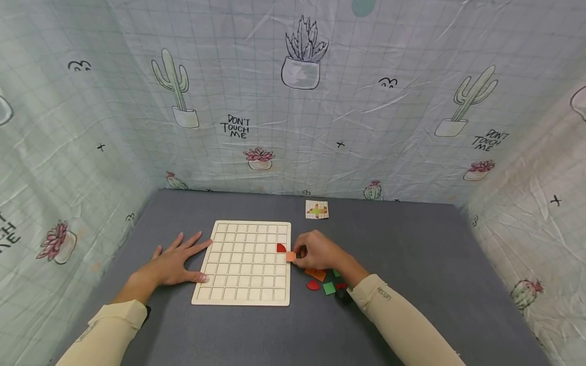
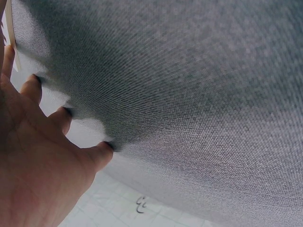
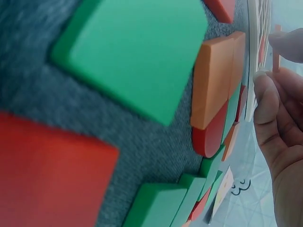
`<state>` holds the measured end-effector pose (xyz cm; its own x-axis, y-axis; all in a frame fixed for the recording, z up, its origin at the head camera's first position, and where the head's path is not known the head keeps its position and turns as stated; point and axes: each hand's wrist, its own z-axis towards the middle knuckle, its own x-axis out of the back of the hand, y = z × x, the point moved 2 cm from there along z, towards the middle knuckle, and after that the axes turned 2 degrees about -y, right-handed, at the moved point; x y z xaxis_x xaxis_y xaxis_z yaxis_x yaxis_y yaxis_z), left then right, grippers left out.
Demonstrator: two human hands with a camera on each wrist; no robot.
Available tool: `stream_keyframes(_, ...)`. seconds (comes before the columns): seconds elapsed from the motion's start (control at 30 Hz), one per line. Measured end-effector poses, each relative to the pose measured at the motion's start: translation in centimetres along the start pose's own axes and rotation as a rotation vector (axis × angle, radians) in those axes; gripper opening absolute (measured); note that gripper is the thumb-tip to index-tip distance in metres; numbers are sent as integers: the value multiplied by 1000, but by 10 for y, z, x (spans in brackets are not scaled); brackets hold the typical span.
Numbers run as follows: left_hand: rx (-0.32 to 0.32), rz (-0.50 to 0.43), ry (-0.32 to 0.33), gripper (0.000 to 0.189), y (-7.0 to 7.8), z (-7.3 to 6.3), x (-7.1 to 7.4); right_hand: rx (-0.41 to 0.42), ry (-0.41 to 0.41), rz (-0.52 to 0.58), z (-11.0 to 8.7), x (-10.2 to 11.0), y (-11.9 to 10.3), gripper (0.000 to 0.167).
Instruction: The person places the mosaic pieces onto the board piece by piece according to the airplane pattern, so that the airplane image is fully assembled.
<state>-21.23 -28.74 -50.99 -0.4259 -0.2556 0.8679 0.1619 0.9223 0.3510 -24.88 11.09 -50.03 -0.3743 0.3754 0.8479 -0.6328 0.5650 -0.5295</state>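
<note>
A cream grid board point(image 1: 242, 264) lies on the grey table. One red quarter-round piece point(image 1: 281, 247) sits in a cell near its right edge. My right hand point(image 1: 318, 250) pinches an orange square tile point(image 1: 291, 256) between thumb and fingers, at the board's right edge just below the red piece. In the right wrist view that orange tile point(image 3: 276, 59) stands edge-on between the fingertips. My left hand point(image 1: 171, 264) is spread flat at the board's left side, thumb and a fingertip at its edge. In the left wrist view the left fingers point(image 2: 97, 156) are spread on the grey cloth.
Loose green tiles point(image 1: 329, 288), red pieces point(image 1: 313, 285) and orange tiles point(image 1: 319, 275) lie under and beside the right forearm. A small picture card point(image 1: 317, 209) rests behind the board. A printed curtain point(image 1: 293, 127) encloses the table at the back and sides.
</note>
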Motion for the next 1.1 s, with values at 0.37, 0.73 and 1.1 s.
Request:
stream_keyframes(0.37, 3, -16, -9, 110, 1, -1, 1, 17, 17, -27, 5, -5, -5, 4)
stream_keyframes(0.73, 4, -15, -7, 109, 4, -1, 2, 18, 39, -50, 9, -7, -9, 4)
stream_keyframes(1.1, 15, -6, -8, 110, 4, -3, 2, 6, 52, -44, 13, -9, -10, 6)
